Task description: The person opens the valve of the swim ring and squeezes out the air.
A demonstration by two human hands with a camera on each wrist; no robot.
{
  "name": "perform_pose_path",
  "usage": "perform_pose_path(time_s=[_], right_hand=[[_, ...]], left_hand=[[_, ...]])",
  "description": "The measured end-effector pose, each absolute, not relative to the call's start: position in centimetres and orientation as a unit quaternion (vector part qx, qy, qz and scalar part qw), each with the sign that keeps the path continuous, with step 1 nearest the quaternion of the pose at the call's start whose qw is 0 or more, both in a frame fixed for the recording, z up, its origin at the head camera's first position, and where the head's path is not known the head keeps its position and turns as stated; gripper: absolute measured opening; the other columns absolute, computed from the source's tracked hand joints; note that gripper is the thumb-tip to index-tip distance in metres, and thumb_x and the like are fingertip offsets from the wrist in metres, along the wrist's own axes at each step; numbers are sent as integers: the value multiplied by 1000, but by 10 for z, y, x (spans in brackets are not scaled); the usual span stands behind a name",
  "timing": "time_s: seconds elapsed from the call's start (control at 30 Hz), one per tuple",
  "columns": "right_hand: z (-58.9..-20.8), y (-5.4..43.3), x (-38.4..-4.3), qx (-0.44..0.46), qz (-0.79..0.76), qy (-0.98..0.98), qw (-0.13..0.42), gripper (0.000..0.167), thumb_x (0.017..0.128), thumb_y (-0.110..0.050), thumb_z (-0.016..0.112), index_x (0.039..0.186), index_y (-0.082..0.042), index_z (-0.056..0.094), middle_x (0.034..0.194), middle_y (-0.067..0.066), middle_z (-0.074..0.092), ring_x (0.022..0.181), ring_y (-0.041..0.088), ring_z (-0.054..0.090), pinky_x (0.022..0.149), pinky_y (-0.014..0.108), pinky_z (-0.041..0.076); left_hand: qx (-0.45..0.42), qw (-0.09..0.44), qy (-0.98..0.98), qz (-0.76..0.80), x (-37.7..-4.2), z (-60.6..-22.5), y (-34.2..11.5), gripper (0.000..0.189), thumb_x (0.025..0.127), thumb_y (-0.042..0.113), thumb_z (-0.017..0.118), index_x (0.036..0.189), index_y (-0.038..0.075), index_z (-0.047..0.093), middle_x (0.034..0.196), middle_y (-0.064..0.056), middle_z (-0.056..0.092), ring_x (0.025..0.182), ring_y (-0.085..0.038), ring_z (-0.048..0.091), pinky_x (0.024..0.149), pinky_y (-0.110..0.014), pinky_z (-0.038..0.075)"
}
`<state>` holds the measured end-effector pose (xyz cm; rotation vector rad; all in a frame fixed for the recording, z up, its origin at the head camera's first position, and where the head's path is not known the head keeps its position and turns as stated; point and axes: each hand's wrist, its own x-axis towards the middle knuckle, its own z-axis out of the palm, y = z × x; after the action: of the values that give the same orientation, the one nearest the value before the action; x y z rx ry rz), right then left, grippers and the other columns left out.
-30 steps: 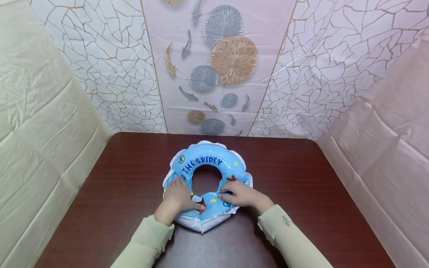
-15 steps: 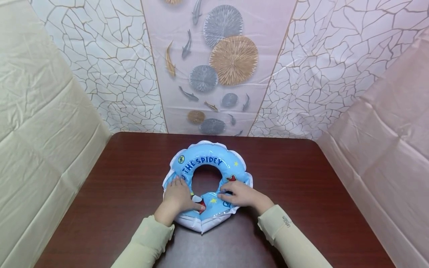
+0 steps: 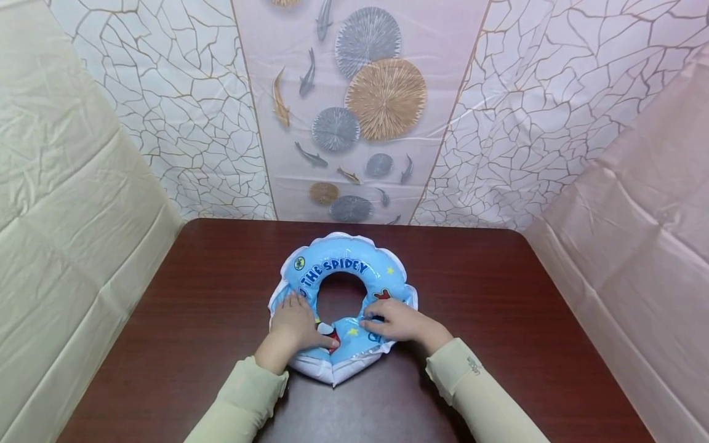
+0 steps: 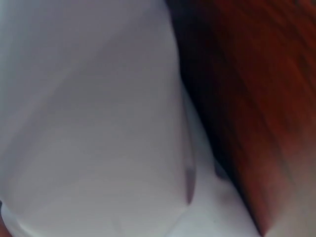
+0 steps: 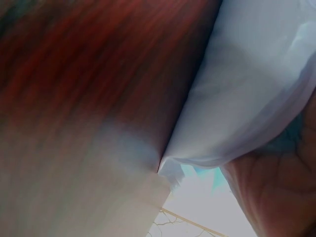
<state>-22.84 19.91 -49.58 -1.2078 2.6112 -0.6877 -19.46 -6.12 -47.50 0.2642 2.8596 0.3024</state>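
A small blue and white inflatable swim ring (image 3: 343,258) printed "THE SPIDEY" lies flat on the dark wooden table (image 3: 498,307). My left hand (image 3: 293,323) presses down on its near left part, thumb toward the middle. On the near right part rests my right hand (image 3: 396,320), fingers pointing left across the blue top. The near edge of the ring is squashed and creased. The left wrist view shows only blurred white vinyl of the ring (image 4: 98,123) beside the table (image 4: 256,98). The right wrist view shows the ring's white edge (image 5: 247,89), the table (image 5: 89,74) and my palm (image 5: 276,192).
Cloth panels wall in the table on three sides: cream on the left (image 3: 66,215), pink on the right (image 3: 637,215), a cracked pattern with fish and discs at the back (image 3: 360,111). Bare table surface lies all round the ring.
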Motion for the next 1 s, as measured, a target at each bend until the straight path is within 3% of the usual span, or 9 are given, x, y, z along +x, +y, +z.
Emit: perform_pose_path(time_s=[0.47, 0.63, 0.8, 0.87, 1.0], right_hand=[[-498, 201, -227, -421, -244, 871, 76, 23, 102, -29, 60, 80, -24, 59, 72, -13, 50, 68, 4, 50, 66, 23, 45], [-495, 205, -224, -446, -200, 872, -20, 17, 99, -33, 63, 86, -23, 66, 82, -12, 52, 80, 6, 49, 74, 24, 45], [-488, 205, -223, -451, -128, 871, -146, 21, 96, -40, 63, 90, -22, 73, 110, 2, 57, 106, 20, 49, 94, 40, 42], [-487, 206, -223, -445, -116, 872, -164, 24, 95, -43, 63, 90, -23, 74, 119, 7, 56, 114, 25, 46, 100, 47, 37], [-486, 209, -226, -438, -136, 876, -151, 25, 95, -46, 64, 91, -24, 76, 125, 9, 53, 123, 27, 41, 106, 52, 32]], left_hand=[[86, 98, 984, 118, -190, -485, -64, 136, 61, 81, 76, 148, -15, 33, 153, -33, 34, 142, -45, 33, 115, -56, 29], [84, 79, 986, 118, -188, -485, -62, 127, 60, 77, 79, 144, -11, 43, 148, -28, 43, 132, -42, 43, 108, -57, 39], [77, 74, 989, 102, -185, -482, -60, 112, 63, 73, 81, 138, -6, 52, 137, -23, 52, 123, -37, 49, 103, -55, 44], [79, 68, 990, 94, -184, -481, -61, 108, 64, 73, 80, 134, -4, 55, 132, -21, 55, 119, -35, 51, 99, -54, 47], [104, 53, 988, 103, -179, -479, -64, 97, 67, 71, 80, 127, -2, 62, 124, -17, 60, 112, -33, 56, 92, -52, 52]])
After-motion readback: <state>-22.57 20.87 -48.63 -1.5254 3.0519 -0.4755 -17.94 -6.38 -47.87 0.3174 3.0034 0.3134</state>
